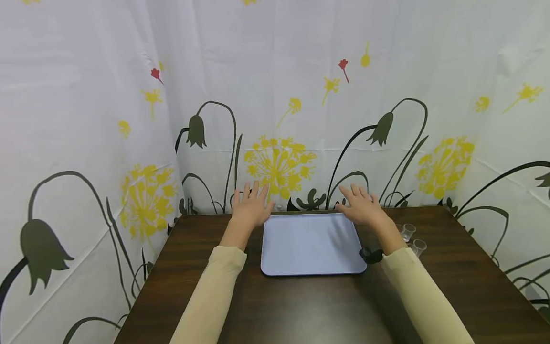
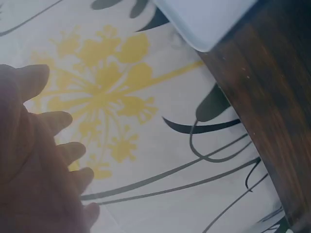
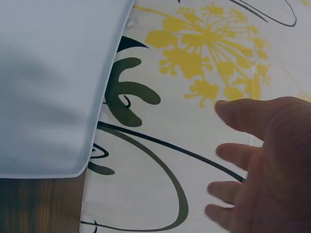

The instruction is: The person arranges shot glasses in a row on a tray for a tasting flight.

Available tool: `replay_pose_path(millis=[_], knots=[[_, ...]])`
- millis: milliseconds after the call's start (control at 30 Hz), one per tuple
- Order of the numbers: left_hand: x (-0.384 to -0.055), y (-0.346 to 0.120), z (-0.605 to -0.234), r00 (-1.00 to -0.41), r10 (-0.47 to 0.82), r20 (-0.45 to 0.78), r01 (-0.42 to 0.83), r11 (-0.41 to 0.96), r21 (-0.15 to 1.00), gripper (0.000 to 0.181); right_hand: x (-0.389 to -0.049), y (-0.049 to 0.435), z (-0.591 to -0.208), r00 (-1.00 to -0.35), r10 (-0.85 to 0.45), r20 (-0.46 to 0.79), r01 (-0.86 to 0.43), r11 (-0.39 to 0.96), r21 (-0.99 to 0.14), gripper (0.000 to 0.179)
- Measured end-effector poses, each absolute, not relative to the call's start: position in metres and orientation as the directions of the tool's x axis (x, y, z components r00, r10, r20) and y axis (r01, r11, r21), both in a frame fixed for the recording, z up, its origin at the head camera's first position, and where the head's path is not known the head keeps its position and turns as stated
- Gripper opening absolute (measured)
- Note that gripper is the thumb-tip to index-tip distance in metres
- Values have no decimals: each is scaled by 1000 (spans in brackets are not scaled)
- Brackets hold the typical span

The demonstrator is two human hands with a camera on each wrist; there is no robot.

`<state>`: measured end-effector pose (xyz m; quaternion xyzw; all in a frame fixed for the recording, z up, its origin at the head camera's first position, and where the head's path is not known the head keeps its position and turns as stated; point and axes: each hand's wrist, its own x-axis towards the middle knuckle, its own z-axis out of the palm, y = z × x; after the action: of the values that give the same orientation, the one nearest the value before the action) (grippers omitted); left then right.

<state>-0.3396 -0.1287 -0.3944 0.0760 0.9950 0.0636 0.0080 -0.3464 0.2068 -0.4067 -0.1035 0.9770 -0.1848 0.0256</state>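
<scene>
A pale blue-grey rectangular tray (image 1: 311, 246) lies flat at the back of the dark wooden table, its surface bare. My left hand (image 1: 250, 207) is raised over the tray's far left corner, fingers straight and spread. Above the far right corner hovers my right hand (image 1: 360, 208), also with fingers extended. Neither hand holds anything. In the left wrist view the left hand (image 2: 41, 150) appears dark against the curtain, apart from the tray (image 2: 209, 19). The right wrist view has the right hand (image 3: 265, 160) away from the tray (image 3: 53, 87).
Several small clear cups (image 1: 408, 231) stand right of the tray, partly hidden behind the right forearm. A black wrist strap (image 1: 371, 255) shows at the right sleeve. A white flower-print curtain (image 1: 275, 71) hangs right behind the table's back edge (image 1: 206, 216).
</scene>
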Motion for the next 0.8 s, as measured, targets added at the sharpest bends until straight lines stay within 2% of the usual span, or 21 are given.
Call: replay_pose_path(millis=[200,400,567,700,800], knots=[[-326,-129,-400,-969,206,133,224,966,132,63,-336,206,-409,-972,-172,163,-221,904,-366,61],[-307,-136,-412,-954,191,229,247,937,247,42,-321,211,-412,-961,-93,260,-198,889,-413,49],[-294,-149,-430,-965,157,212,225,908,353,31,-304,218,-415,-952,-24,305,-167,876,-452,44],[-288,-155,-445,-977,138,160,193,894,404,33,-295,223,-422,-951,-14,310,-168,864,-475,43],[-288,-154,-456,-980,169,103,198,878,437,36,-287,234,-428,-955,-4,297,-156,857,-491,42]])
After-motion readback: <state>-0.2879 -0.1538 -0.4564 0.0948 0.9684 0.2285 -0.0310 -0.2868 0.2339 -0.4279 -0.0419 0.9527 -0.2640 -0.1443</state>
